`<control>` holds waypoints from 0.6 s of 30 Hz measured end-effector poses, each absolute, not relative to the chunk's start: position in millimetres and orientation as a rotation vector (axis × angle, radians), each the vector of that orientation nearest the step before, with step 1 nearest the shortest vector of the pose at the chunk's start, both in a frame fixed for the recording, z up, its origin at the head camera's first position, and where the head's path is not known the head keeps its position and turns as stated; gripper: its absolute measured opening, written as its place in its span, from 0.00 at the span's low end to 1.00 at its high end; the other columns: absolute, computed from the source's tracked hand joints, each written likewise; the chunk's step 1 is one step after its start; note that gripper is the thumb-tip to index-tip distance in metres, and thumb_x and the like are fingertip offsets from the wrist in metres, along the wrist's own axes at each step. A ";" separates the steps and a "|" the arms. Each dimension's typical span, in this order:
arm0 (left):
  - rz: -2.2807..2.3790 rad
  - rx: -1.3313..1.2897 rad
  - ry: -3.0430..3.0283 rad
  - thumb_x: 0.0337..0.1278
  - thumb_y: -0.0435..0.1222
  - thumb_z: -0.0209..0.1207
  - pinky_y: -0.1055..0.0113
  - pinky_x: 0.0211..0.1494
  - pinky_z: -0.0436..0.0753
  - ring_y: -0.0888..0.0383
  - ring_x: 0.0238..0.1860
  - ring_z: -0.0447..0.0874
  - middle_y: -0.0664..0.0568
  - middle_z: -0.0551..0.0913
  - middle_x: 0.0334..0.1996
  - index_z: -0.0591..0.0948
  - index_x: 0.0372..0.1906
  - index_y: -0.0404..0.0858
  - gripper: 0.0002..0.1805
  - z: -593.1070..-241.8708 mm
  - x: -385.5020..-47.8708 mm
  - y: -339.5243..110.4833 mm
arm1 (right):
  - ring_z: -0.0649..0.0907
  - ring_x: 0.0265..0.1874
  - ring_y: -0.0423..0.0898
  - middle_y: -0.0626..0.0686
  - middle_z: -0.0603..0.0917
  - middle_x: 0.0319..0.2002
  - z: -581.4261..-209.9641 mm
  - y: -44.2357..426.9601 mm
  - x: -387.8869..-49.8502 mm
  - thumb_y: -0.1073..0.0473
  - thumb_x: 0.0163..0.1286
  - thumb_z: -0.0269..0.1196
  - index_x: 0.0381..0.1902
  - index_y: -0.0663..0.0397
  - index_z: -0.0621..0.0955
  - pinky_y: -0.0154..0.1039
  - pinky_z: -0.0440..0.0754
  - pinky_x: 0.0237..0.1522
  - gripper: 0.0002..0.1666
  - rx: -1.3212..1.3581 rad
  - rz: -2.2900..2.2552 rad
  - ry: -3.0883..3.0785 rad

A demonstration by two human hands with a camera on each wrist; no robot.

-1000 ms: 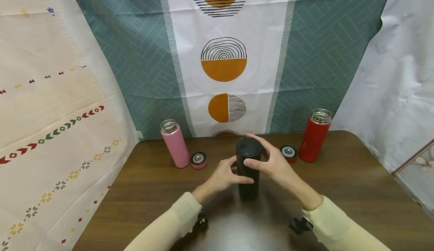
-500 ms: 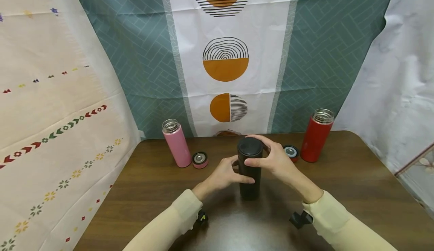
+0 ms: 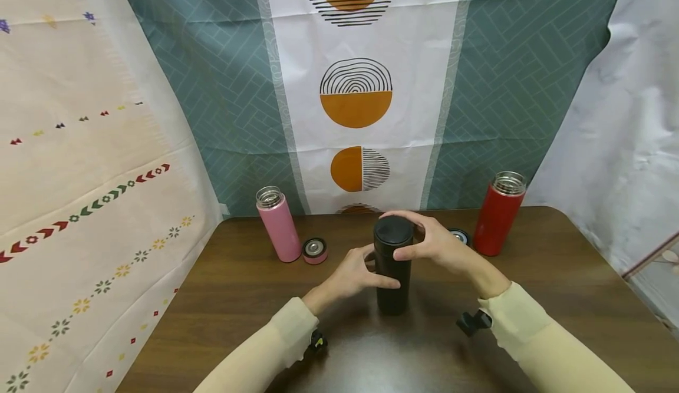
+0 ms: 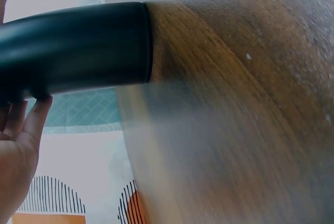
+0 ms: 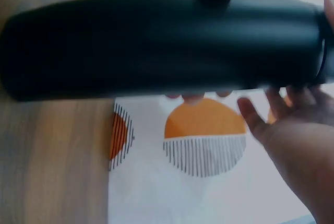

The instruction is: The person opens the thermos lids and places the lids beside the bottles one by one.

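A black bottle [image 3: 394, 301] stands upright on the table in the head view, its black lid [image 3: 394, 229] on top. My left hand [image 3: 350, 276] holds the bottle's body around the middle, thumb across the front. Higher up, my right hand [image 3: 439, 245] grips around the lid end, with the thumb on the near side and the fingers behind the top. The right wrist view shows the bottle [image 5: 156, 46] lying sideways across the picture, with fingers of both hands around it. Its lower end meets the wooden table in the left wrist view.
Left of the hands stand an open pink bottle [image 3: 280, 228] and its upturned pink lid [image 3: 315, 250]. To the right is an open red bottle [image 3: 497, 219]; its lid [image 3: 460, 235] is partly hidden behind my right hand. A patterned cloth [image 3: 355, 104] hangs behind the table [image 3: 223, 299].
My right hand has turned slightly about the bottle's top, its thumb and wrist shifting right, and covers more of the red bottle's lid. The left hand keeps its hold; the head view has panned slightly left.
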State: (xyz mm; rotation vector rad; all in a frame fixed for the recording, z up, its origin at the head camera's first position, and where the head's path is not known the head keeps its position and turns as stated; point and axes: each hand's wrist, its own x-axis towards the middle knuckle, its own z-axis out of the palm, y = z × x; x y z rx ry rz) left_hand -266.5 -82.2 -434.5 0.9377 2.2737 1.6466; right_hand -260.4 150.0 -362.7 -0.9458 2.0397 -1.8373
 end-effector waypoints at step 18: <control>1.660 0.917 2.254 0.54 0.37 0.77 0.59 0.65 0.80 0.60 0.58 0.84 0.58 0.86 0.57 0.81 0.65 0.47 0.32 -435.4 -264.6 -81.2 | 0.78 0.63 0.52 0.47 0.86 0.58 -356.5 138.4 -235.8 0.49 0.61 0.78 0.67 0.40 0.80 0.62 0.71 0.65 0.36 -0.709 -1.768 2.540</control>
